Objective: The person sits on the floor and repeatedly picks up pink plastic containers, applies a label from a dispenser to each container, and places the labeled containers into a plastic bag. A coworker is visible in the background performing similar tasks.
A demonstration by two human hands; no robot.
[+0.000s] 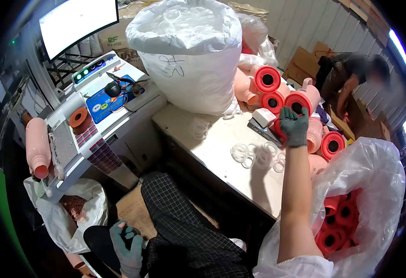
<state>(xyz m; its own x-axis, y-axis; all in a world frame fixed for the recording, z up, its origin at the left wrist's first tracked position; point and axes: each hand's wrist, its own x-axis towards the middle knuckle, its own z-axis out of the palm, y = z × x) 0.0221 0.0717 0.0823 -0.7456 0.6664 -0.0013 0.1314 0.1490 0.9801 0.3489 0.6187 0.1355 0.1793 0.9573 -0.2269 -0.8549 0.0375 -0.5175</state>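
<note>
Right hand [294, 126] raised over table [221, 153] far edge, fingers pinching red cap [278, 129]. Left hand [128, 245] down by knee, fingers loosely curled, empty. Risk: cap slips from glove, knocks clear rings [251, 154] off table.

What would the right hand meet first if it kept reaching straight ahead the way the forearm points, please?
Probably the pink jug with the red rim, directly beyond the gloved right hand, which already grips a red piece; depth is hard to judge.

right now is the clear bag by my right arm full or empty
Partly full: the clear bag gapes open, and red ring-shaped caps are piled inside, well below its rim.
</note>
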